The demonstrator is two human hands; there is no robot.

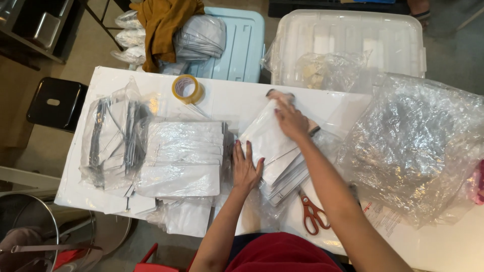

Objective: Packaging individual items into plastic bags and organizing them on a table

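Note:
My left hand (245,167) lies flat, fingers apart, against the left edge of a slanted stack of white flat packets (269,146) on the white table (227,95). My right hand (289,119) presses on the top far end of the same stack, fingers curled over the upper packet. Another pile of white plastic-wrapped packets (184,151) sits just left of my left hand.
Orange-handled scissors (312,214) lie by my right forearm. A tape roll (187,88) stands at the table's far side. A big crumpled clear plastic bag (418,146) fills the right. A bagged bundle (112,141) lies at left. Plastic bins (353,35) stand behind.

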